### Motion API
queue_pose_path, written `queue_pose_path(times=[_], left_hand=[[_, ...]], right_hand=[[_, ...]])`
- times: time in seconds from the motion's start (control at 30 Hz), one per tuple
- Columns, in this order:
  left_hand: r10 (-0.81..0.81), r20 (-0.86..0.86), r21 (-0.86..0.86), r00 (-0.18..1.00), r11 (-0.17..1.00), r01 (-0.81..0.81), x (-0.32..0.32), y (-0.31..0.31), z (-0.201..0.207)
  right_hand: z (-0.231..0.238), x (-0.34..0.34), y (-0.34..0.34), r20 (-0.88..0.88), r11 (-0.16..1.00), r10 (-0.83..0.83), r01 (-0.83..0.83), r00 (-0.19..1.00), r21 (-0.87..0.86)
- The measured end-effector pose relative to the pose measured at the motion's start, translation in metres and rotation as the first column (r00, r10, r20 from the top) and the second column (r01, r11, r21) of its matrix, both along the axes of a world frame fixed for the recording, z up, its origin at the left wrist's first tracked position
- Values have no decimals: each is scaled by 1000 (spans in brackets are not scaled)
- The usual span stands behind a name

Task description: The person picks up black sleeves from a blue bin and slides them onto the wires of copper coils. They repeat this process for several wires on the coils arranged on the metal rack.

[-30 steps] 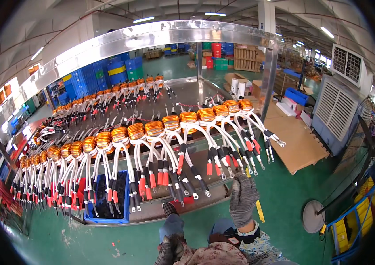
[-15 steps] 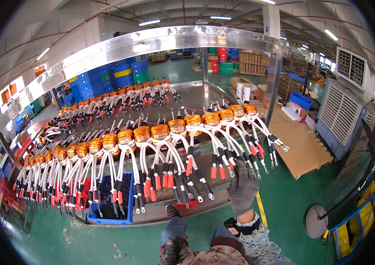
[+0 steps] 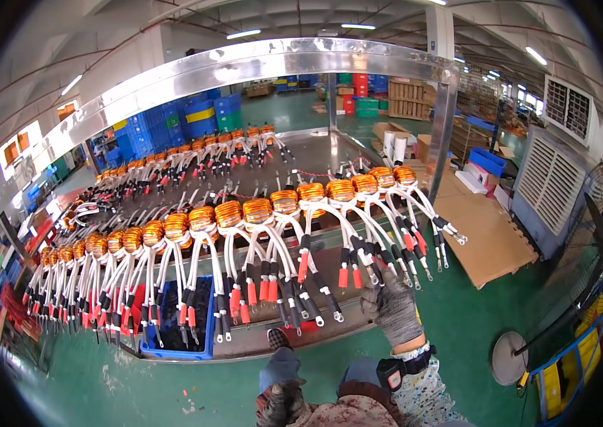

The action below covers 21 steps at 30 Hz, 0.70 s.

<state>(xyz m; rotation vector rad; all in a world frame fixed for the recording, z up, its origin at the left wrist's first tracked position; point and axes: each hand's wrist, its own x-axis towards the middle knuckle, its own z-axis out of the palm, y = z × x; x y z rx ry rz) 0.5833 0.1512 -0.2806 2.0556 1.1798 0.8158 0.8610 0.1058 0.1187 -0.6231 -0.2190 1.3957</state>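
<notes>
While the leads (image 3: 363, 249) slope down rightward, ends at the right hand's (image 3: 395, 313) fingertips, whether these grip I cannot tell; its thumb now juts further left than before.

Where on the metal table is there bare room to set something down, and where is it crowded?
The widest bare patch on the metal table lies far right, between the back coil row and the rear right post. The front edge is crowded: white leads hang there from the front coil row, some beside the right hand.
</notes>
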Motion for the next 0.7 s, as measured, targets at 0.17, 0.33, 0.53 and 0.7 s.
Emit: queue_pose_path(times=[0.17,0.33,0.53,0.7], left_hand=[[23,-275,-96,961,994,-51,1,0,16],[48,-59,61,997,997,-44,-2,-18,30],[159,840,-359,519,881,310,-3,-85,130],[362,695,-649,621,688,325,-6,-125,271]], right_hand=[[1,-5,7,-9,992,15,-14,1000,124],[4,-3,5,-86,990,75,-64,993,124],[4,-7,-5,84,997,73,-70,994,-43],[-3,-18,-10,200,983,-127,95,971,159]])
